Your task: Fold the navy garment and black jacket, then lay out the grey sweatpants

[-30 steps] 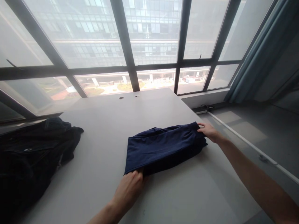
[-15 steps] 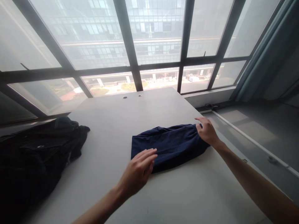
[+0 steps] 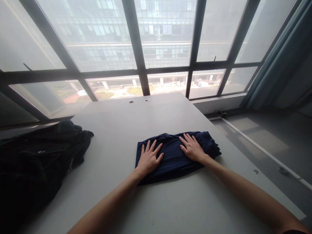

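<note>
The navy cloth (image 3: 172, 164) is lying folded in a long, low bundle on the table (image 3: 109, 136), right in front of the person, with its far end reaching toward the table's right side. Its left end is showing a fairly straight edge, while its right end is ruffling out in uneven layers beyond the fingers.

The left hand (image 3: 149, 159) is resting palm down near the straight end, the right hand (image 3: 193, 150) near the ruffled one. Both are spreading their fingers wide and flat, pinching nothing; they are only bearing on the top layer. That spread seems to be sharing the pressure over a broad patch, and the gap between the hands is probably helping hold both ends steady at once. How hard they are pressing, I can't tell. Faint creases are running through the fabric between them.

The table is giving the cloth a firm, smooth backing, which is likely why it is lying there. Off to the left, a dark heap (image 3: 41, 172) of clothing with a small metal stud (image 3: 41, 151) is sitting well apart, perhaps so it isn't crowding the arms.

Past the table, the big window (image 3: 165, 35) is throwing hazy light over everything, a blue curtain (image 3: 275, 58) is hanging at the right, and a white bar (image 3: 258, 147) is running along the grey floor (image 3: 290, 133).
</note>
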Demonstrator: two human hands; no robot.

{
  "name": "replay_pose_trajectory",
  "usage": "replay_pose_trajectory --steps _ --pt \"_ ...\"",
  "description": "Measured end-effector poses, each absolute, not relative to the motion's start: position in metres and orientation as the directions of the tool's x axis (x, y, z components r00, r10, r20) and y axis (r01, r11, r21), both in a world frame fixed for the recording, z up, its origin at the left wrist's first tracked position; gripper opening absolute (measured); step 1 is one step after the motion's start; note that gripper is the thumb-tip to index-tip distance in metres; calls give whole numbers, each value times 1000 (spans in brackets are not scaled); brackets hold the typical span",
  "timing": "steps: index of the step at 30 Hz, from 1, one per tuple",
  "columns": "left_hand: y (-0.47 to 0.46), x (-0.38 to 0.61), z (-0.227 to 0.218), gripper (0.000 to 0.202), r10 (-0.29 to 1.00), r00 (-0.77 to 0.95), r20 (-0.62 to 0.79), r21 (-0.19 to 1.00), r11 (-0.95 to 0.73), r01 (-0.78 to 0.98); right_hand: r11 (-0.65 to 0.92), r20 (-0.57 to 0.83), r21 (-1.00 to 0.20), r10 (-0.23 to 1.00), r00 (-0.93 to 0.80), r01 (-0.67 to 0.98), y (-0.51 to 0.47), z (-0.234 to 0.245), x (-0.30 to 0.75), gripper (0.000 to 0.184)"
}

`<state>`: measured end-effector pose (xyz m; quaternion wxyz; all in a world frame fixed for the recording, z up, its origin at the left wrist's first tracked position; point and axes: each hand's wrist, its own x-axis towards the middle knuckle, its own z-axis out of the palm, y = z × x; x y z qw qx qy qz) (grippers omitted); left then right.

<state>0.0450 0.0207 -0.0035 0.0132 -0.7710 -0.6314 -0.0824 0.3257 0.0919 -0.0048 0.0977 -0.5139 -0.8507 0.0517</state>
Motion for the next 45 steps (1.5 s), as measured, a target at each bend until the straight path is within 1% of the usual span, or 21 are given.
replay_pose_trajectory --steps 4,5,6,8,10,11,13,15,17,18,20,22,23,25,27,30,34,36,39,41,45 --pt "23 26 -3 60 971 195 135 83 -207 975 488 102 -311 870 -482 815 94 11 325 63" --pt "22 18 -3 60 972 198 128 83 -209 974 503 121 -315 862 -492 804 94 16 326 62" --pt "21 9 -3 60 973 198 120 81 -209 975 524 148 -292 851 -503 800 94 19 327 60" --pt "17 -11 -2 60 975 193 108 75 -202 977 551 193 -183 832 -520 814 94 23 329 57" --pt "10 -31 -1 60 978 181 98 70 -189 980 560 188 -85 821 -539 824 93 22 330 57" --pt "7 -40 -1 60 980 175 95 68 -182 981 562 175 -62 820 -545 825 92 19 328 58" --pt "1 -53 -1 61 981 169 96 64 -175 982 562 173 -44 818 -548 826 90 13 324 60" --pt "-3 -60 -2 60 982 163 98 63 -170 983 561 209 -25 813 -544 828 86 7 318 60" --pt "-4 -60 0 61 986 154 69 73 -159 985 550 239 -10 812 -532 835 84 3 313 59" --pt "-3 -57 3 62 990 137 37 82 -140 987 549 244 -4 811 -531 836 83 2 311 58" --pt "1 -46 10 63 998 51 -21 91 -49 995 552 249 6 807 -536 834 83 1 310 58" --pt "10 -28 19 65 999 -32 1 84 31 996 551 255 13 805 -536 834 83 1 310 57" --pt "15 -18 22 65 999 -33 39 84 30 996 549 258 15 805 -534 836 83 0 310 57" --pt "28 1 26 64 993 50 106 92 -60 994 545 261 16 807 -530 838 83 0 311 57" --pt "42 15 24 64 987 128 101 110 -139 984 546 260 11 807 -530 837 83 -1 312 57" --pt "61 20 14 66 992 115 49 137 -121 983 549 256 -3 808 -530 836 83 -2 312 58" --pt "69 12 8 69 991 124 46 158 -130 979 543 250 -27 816 -520 839 83 -1 311 58" --pt "62 13 10 69 989 131 62 155 -140 978 539 248 -39 821 -515 841 83 0 310 58" --pt "42 22 13 72 983 127 133 130 -144 981 535 245 -50 825 -509 843 82 1 309 58" --pt "29 30 11 73 980 132 146 123 -150 981 534 244 -53 826 -508 844 82 2 309 58" --pt "18 38 4 68 986 144 82 137 -154 978 528 248 -45 829 -502 848 80 5 308 58"
